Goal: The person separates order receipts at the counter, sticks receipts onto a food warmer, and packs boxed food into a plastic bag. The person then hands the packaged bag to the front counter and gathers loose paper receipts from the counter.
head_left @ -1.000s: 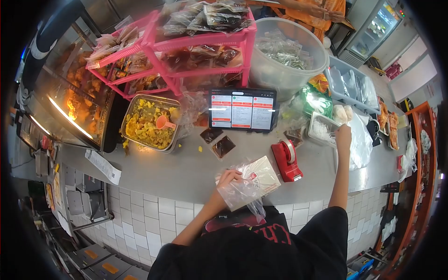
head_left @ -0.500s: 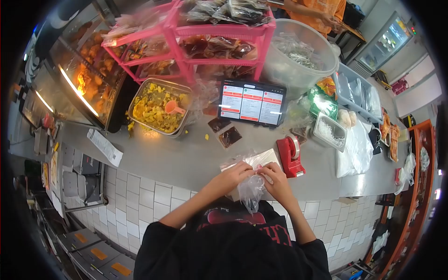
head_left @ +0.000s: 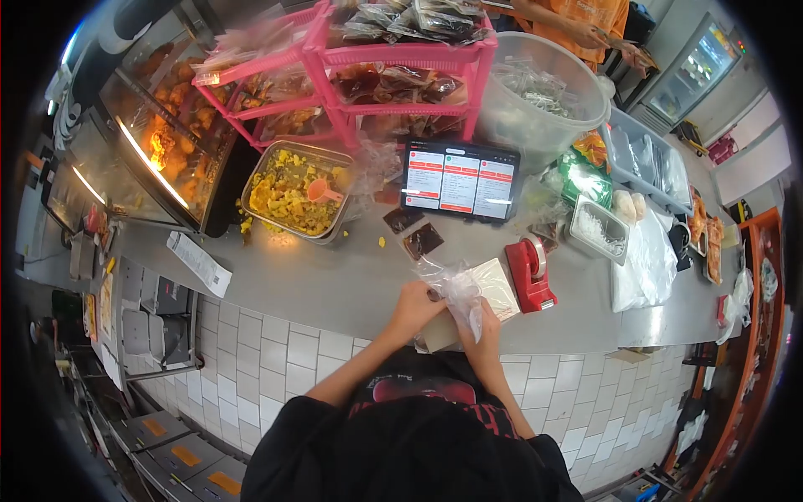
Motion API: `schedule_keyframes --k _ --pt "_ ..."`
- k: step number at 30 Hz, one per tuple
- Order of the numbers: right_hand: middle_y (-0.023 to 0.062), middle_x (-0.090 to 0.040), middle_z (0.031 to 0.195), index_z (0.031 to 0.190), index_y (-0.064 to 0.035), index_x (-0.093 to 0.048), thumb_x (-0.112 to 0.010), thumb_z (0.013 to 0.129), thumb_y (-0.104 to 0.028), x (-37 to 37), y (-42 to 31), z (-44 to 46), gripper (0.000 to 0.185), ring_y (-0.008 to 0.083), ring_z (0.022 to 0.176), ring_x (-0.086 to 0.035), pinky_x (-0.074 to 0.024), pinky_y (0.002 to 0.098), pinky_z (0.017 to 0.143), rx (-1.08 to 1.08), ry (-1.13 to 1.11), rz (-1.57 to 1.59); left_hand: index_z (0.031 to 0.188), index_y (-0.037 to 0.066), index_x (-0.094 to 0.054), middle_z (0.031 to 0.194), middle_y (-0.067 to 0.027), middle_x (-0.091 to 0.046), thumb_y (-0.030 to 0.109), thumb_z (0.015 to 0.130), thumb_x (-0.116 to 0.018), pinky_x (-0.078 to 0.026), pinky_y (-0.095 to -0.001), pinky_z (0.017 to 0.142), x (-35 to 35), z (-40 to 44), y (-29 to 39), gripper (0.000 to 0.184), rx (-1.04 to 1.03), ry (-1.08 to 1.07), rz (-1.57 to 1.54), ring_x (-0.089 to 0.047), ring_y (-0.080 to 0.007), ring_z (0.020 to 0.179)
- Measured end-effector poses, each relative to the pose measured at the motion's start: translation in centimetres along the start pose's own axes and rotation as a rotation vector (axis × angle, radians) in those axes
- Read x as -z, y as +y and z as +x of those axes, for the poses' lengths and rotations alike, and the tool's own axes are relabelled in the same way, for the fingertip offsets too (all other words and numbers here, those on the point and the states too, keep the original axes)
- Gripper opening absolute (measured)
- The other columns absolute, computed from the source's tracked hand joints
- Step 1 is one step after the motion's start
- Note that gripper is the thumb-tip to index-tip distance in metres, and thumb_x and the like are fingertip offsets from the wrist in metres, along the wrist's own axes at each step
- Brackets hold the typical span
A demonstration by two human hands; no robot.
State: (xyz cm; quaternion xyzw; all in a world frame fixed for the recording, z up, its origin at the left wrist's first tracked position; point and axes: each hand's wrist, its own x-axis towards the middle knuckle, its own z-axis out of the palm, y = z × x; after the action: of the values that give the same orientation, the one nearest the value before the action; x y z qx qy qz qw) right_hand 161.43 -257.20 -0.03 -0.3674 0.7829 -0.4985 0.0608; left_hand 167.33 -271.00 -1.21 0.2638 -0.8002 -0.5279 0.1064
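Note:
A clear plastic bag [head_left: 462,289] is gathered between my two hands at the front edge of the steel counter. My left hand [head_left: 416,306] grips its left side, fingers closed. On its right side, my right hand [head_left: 483,333] is also closed on the bag. Beneath the bag and my hands lies a pale box [head_left: 493,287], partly covered. Just right of the box stands a red tape dispenser [head_left: 529,274]. Dark sauce packets [head_left: 423,241] lie beyond the bag, in front of a lit tablet [head_left: 460,182].
A metal tray of yellow food [head_left: 299,191] with an orange scoop, a pink rack [head_left: 401,55] and a large clear tub [head_left: 544,100] stand behind. To the right are a small tray of white items [head_left: 599,229] and white bags [head_left: 646,263]. A co-worker's hands show beyond.
My right hand has come from the small tray at the right to the bag. Both hands now hold the bag, lifted and gathered above the box. The view has shifted slightly.

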Motion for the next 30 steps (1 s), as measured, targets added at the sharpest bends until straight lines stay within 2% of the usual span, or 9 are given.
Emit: schedule_keyframes --k 7,9,11,13,20,23,26,28,30 --pt "0.0054 -0.056 0.076 0.086 0.0023 -0.054 -0.055 0.078 -0.001 0.4 1.5 -0.2 0.008 0.0128 0.070 -0.054 -0.0414 0.0234 0.063 -0.223 0.106 0.249 0.096 0.000 -0.059 0.073 -0.0062 -0.061 0.012 0.068 -0.066 -0.047 -0.0293 0.061 -1.4 -0.2 0.7 0.031 0.059 -0.012 -0.322 -0.058 -0.0144 0.065" --pt "0.0065 -0.057 0.078 0.086 0.0018 -0.054 -0.057 0.079 -0.003 0.1 2.1 -0.3 0.010 0.0128 0.073 -0.055 -0.0419 0.0243 0.067 -0.289 0.129 0.306 0.103 0.008 -0.058 0.074 -0.0050 -0.057 0.016 0.075 -0.065 -0.045 -0.0258 0.065 -0.7 0.2 0.6 0.031 -0.142 -0.080 -0.356 -0.054 -0.0095 0.070" --pt "0.0076 -0.059 0.080 0.087 0.0013 -0.054 -0.059 0.079 -0.005 0.0 2.1 -0.1 0.011 0.0128 0.076 -0.056 -0.0424 0.0252 0.071 -0.351 0.155 0.362 0.100 0.008 -0.059 0.073 -0.0047 -0.056 0.019 0.075 -0.066 -0.045 -0.0264 0.065 -1.0 -0.3 0.4 0.028 -0.026 -0.158 -0.587 -0.053 -0.0106 0.069" --pt "0.0045 -0.058 0.079 0.087 0.0009 -0.055 -0.059 0.080 -0.007 0.0 2.0 0.0 0.011 0.0104 0.076 -0.054 -0.0419 0.0237 0.072 -0.393 0.193 0.543 0.088 0.004 -0.057 0.079 0.0004 -0.054 0.014 0.078 -0.065 -0.043 -0.0235 0.061 -0.6 -0.7 1.7 0.016 0.004 -0.194 -0.337 -0.051 -0.0074 0.070" --pt "0.0021 -0.057 0.082 0.089 0.0030 -0.056 -0.055 0.082 -0.002 2.0 2.6 0.5 0.008 0.0071 0.078 -0.053 -0.0417 0.0202 0.072 -0.359 -0.045 0.434 0.089 0.004 -0.057 0.083 -0.0013 -0.057 0.013 0.078 -0.064 -0.044 -0.0228 0.064 0.2 -0.3 0.9 0.016 -0.003 -0.296 -0.105 -0.053 -0.0074 0.074" --pt "0.0032 -0.059 0.086 0.092 0.0039 -0.058 -0.056 0.082 -0.002 3.6 2.5 1.0 0.012 0.0080 0.081 -0.055 -0.0435 0.0212 0.073 -0.367 -0.240 0.564 0.093 0.004 -0.056 0.087 -0.0027 -0.058 0.014 0.080 -0.062 -0.045 -0.0238 0.067 0.3 -0.2 -0.7 0.018 -0.106 -0.355 -0.421 -0.055 -0.0083 0.078" --pt "0.0039 -0.060 0.085 0.091 0.0041 -0.059 -0.058 0.080 -0.002 4.3 1.9 1.6 0.012 0.0091 0.081 -0.056 -0.0444 0.0218 0.073 -0.413 -0.284 0.620 0.098 0.003 -0.054 0.091 -0.0042 -0.058 0.013 0.082 -0.058 -0.046 -0.0257 0.072 1.1 -0.3 0.1 0.019 -0.069 -0.437 -0.272 -0.056 -0.0111 0.083" --pt "0.0045 -0.060 0.085 0.090 0.0040 -0.059 -0.059 0.080 -0.002 4.4 1.7 1.8 0.012 0.0096 0.080 -0.056 -0.0449 0.0221 0.074 -0.394 -0.313 0.591 0.099 0.003 -0.054 0.093 -0.0047 -0.057 0.014 0.082 -0.058 -0.045 -0.0276 0.073 1.3 -0.4 0.4 0.021 0.069 -0.459 -0.484 -0.056 -0.0131 0.083" --pt "0.0052 -0.061 0.085 0.089 0.0040 -0.060 -0.060 0.079 -0.002 4.2 1.7 1.9 0.011 0.0101 0.080 -0.057 -0.0453 0.0223 0.074 -0.378 -0.337 0.566 0.099 0.003 -0.054 0.093 -0.0048 -0.057 0.015 0.082 -0.058 -0.045 -0.0280 0.074 1.4 -0.4 0.2 0.021 -0.013 -0.465 -0.394 -0.055 -0.0134 0.083"
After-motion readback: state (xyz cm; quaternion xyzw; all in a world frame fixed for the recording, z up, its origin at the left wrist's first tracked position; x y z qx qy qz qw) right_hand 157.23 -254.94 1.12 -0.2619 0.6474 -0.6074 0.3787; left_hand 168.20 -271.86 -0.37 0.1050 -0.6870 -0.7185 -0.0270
